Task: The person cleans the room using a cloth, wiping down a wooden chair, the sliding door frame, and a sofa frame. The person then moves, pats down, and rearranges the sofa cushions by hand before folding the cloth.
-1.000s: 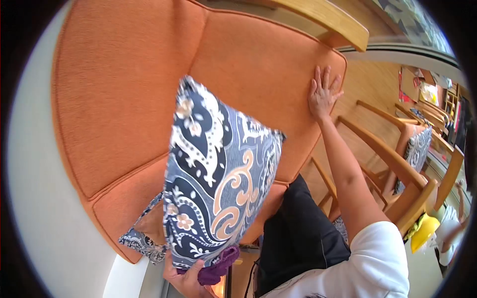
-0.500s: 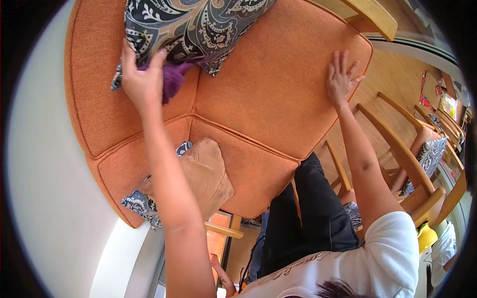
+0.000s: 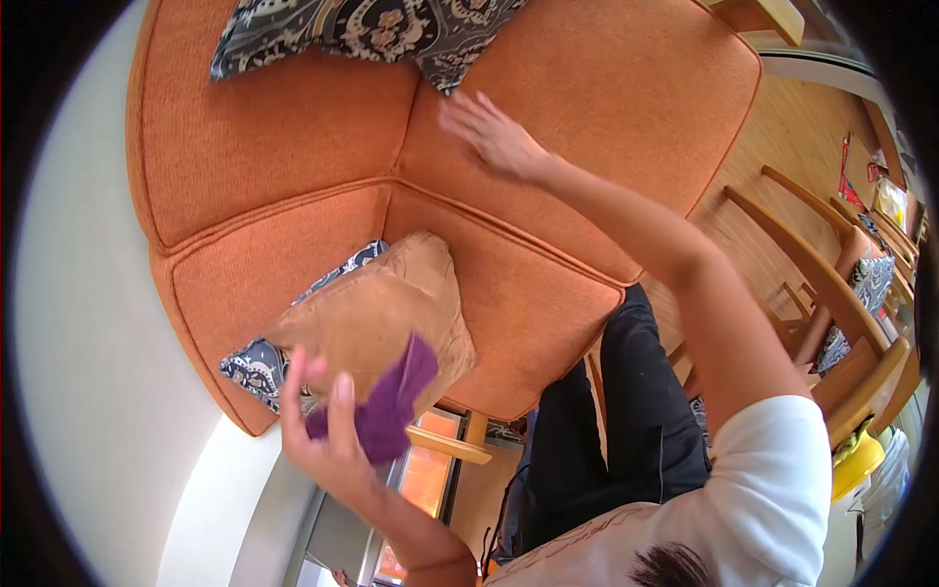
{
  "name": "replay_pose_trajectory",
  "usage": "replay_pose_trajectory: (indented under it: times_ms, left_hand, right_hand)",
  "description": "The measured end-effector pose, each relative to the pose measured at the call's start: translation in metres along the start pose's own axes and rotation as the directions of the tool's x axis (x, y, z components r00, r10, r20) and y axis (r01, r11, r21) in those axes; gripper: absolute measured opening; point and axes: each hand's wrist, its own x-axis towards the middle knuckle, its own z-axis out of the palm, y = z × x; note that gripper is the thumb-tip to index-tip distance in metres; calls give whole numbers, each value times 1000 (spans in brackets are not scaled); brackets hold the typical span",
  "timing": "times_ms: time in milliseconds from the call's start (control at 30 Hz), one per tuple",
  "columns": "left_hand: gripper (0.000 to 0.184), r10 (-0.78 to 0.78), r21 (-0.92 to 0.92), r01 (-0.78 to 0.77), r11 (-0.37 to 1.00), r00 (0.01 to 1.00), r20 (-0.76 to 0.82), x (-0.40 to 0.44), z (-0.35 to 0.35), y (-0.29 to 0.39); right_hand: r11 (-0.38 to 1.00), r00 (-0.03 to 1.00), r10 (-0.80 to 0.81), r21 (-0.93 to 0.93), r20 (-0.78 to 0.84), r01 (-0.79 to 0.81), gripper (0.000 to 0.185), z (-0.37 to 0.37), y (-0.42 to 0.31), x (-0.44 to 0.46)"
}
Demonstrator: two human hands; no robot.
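A crumpled purple cloth (image 3: pixel 389 409) is in my left hand (image 3: pixel 328 440), its fingers curled around one end. Below that hand lies a tan cushion (image 3: pixel 377 303), partly over a blue-and-white patterned cushion (image 3: pixel 259 374), on the orange sofa. My right hand (image 3: pixel 494 137), fingers stretched out and slightly blurred, is over the orange seat cushion (image 3: pixel 587 127). Its fingertips are close to the corner of a dark paisley pillow (image 3: pixel 362 29) at the top; whether they touch it I cannot tell.
The sofa's wooden armrests (image 3: pixel 450 445) show at the lower middle and upper right. Wooden chairs (image 3: pixel 812 274) with patterned cushions stand on the wood floor to the right. A pale wall (image 3: pixel 88 293) curves along the left. A yellow object (image 3: pixel 858 462) is at lower right.
My left hand has come down from the paisley pillow with the purple cloth. My right hand has lifted from the seat's right edge and swung left toward the pillow.
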Motion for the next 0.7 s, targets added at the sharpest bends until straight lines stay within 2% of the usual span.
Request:
replay_pose_trajectory:
  times_ms: [33,67,100,133,200,233,267,333,367,400,433,467,500,533,567,600,633,667,700]
  left_hand:
    - [45,0,2,0,1000,1000,-3,-12,-17,-12]
    - [46,-81,41,81,996,997,-8,-21,-34,-24]
    - [47,-160,77,161,984,987,-17,-28,-50,-36]
    - [47,-159,77,160,984,987,-19,-32,-63,-51]
    - [46,-151,231,172,958,983,-107,-34,-89,-90]
    - [57,-157,266,180,947,982,-107,-33,-100,-112]
    - [57,-157,254,178,950,982,-102,-29,-102,-135]
    - [68,-91,359,95,929,995,-29,-25,-99,-175]
    - [79,-158,323,151,934,987,-7,-21,-92,-185]
    - [79,-155,303,150,941,988,-6,-20,-85,-199]
    - [80,-152,289,140,947,988,21,-18,-78,-214]
    - [81,-149,284,128,950,987,55,-17,-76,-224]
    - [81,-142,273,119,955,988,65,-14,-72,-228]
    - [80,-95,352,65,934,993,68,-12,-65,-230]
    - [79,-49,430,12,903,996,75,-12,-62,-234]
    - [79,-46,418,7,909,995,84,-11,-61,-242]
    - [77,-8,444,-27,895,997,76,-8,-58,-251]
    - [75,31,473,-60,879,997,68,-7,-55,-255]
    - [69,37,487,-64,871,997,66,-6,-54,-249]
  right_hand:
    - [975,985,168,-150,34,-161,56,22,-2,29]
    - [903,942,334,-301,45,-306,56,38,-7,45]
    - [905,943,330,-300,47,-302,56,52,-20,45]
    - [898,938,329,-343,106,-276,57,65,-38,39]
    - [888,925,339,-383,172,-254,57,80,-73,13]
    - [933,940,155,-357,305,-38,56,76,-85,-12]
    - [934,905,-35,-309,423,180,55,69,-90,-36]
    - [994,918,-42,-76,395,78,54,60,-88,-106]
    - [962,889,83,-267,450,46,54,35,-93,-142]
    - [958,868,204,-276,453,-80,51,5,-96,-178]
    - [901,916,296,-397,270,-174,47,-15,-96,-229]
    - [788,855,449,-565,258,-244,45,-22,-100,-284]
    - [692,746,638,-566,189,-448,45,-39,-116,-323]
    - [549,592,797,-552,119,-628,44,-52,-131,-345]
    - [534,585,804,-563,107,-630,44,-59,-139,-341]
    - [141,135,990,-483,48,-864,47,-63,-145,-330]
    - [-308,-348,937,-376,42,-874,51,-65,-148,-316]
    - [34,74,992,-344,-101,-938,53,-51,-140,-307]
    - [374,473,848,-363,-239,-854,55,-30,-129,-292]
